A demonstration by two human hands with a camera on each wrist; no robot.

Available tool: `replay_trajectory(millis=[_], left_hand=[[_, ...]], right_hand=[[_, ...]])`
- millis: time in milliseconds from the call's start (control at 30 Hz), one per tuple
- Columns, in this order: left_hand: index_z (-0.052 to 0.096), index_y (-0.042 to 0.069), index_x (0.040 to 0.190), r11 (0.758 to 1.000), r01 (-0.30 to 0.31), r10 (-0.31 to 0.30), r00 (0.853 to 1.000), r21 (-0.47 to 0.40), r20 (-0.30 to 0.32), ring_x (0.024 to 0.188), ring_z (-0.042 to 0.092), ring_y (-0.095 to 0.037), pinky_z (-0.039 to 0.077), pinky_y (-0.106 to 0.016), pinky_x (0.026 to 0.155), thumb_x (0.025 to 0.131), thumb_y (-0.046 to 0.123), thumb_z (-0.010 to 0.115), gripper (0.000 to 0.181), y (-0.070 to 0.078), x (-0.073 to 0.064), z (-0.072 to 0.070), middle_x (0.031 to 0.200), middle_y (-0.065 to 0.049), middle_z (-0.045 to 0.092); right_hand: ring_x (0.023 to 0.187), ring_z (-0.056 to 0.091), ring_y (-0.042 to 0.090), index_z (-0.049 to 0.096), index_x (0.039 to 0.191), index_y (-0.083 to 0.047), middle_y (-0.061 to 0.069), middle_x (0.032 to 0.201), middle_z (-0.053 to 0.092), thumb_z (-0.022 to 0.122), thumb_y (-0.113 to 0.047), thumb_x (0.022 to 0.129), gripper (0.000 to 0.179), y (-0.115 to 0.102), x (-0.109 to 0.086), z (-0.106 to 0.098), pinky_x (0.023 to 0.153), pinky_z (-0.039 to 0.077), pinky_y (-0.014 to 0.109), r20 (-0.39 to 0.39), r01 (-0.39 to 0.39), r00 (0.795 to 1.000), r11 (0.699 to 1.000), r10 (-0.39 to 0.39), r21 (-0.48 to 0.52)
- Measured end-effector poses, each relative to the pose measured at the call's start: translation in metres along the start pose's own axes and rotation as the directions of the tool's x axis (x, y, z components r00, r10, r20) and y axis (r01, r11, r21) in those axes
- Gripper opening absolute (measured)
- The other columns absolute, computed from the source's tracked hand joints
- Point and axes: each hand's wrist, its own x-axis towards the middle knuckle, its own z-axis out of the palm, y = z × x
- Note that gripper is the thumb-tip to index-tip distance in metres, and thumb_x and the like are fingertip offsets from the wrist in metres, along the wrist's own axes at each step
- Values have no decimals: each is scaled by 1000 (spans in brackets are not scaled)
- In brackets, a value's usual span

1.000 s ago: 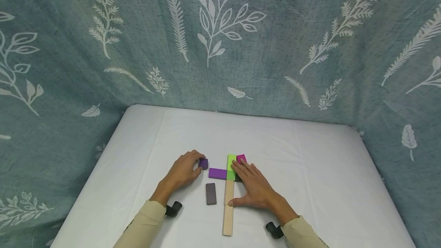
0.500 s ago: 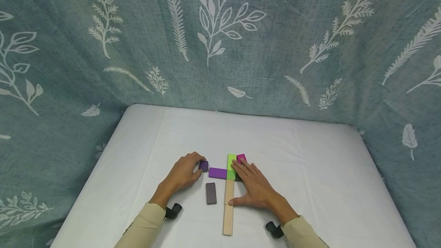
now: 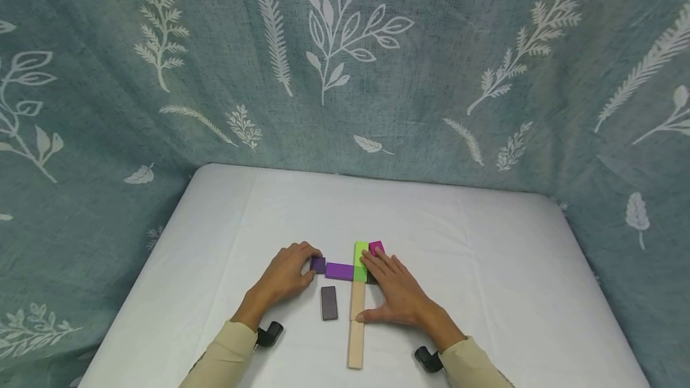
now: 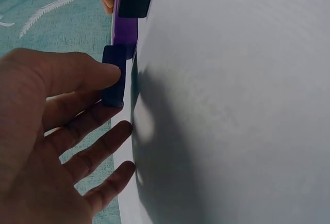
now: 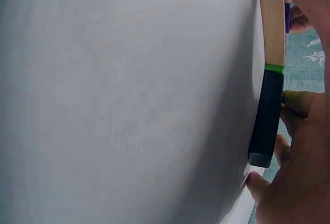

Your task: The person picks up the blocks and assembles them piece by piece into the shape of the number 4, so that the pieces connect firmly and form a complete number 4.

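My left hand pinches a small dark purple block between thumb and fingers. That block stands at the left end of a longer purple block, touching it or nearly so. The purple block's right end meets lime green blocks, which head a column of wooden blocks. Spread over this group, my right hand touches green with its fingertips and wood with its thumb. A magenta block lies by its fingers. A dark block under that hand is mostly hidden in the head view.
A loose grey-brown block lies left of the wooden column, below the purple block. White cloth covers the table. A leaf-patterned blue-green curtain hangs behind and at both sides.
My left hand has slid the dark purple block slightly toward me, level with the purple block's left end. The right hand and the other blocks keep their places.
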Motion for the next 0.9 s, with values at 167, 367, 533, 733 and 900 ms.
replay_trajectory(millis=[167, 367, 533, 733, 900], left_hand=[[71, 14, 117, 1000, -8, 7, 1000, 8, 13, 110, 59, -20, 46, -43, 98, 86, 12, 77, 32, 1, -1, 0, 114, 4, 66], [71, 14, 118, 1000, -9, 9, 1000, 14, 20, 112, 60, -20, 44, -44, 102, 87, 11, 77, 32, 2, -1, 0, 114, 5, 66], [71, 15, 118, 1000, -10, 10, 1000, 25, 21, 113, 59, -20, 43, -44, 103, 86, 11, 77, 32, 2, -2, 2, 114, 6, 66], [71, 15, 119, 999, -10, 9, 1000, 47, 22, 114, 58, -19, 42, -44, 105, 87, 12, 77, 33, 1, -3, 5, 116, 5, 67], [71, 15, 119, 998, -24, 23, 1000, 59, 13, 112, 59, -20, 44, -45, 102, 87, 12, 77, 33, 1, -2, 6, 116, 4, 67]], right_hand=[[154, 14, 26, 29, 161, -14, 2, 167, 23, 68, -83, 69, 122, 0, 0, -1, 123, 14, 52, 2, -3, 1000, 1000, 3, -1], [154, 14, 26, 29, 161, -14, 4, 167, 24, 69, -82, 69, 121, -1, 0, -1, 122, 14, 53, 1, -6, 1000, 1000, 6, 9], [155, 13, 25, 29, 161, -14, 2, 167, 23, 69, -82, 69, 121, -1, 0, 0, 123, 13, 53, 7, -12, 1000, 1000, 12, 10], [154, 13, 25, 28, 161, -14, 2, 167, 23, 67, -84, 69, 122, 0, 0, 1, 123, 14, 53, 5, -6, 1000, 1000, 6, 6], [155, 13, 24, 28, 161, -15, 1, 167, 22, 64, -87, 69, 123, 2, 0, 2, 123, 13, 52, 6, -9, 1000, 1000, 9, -5]])
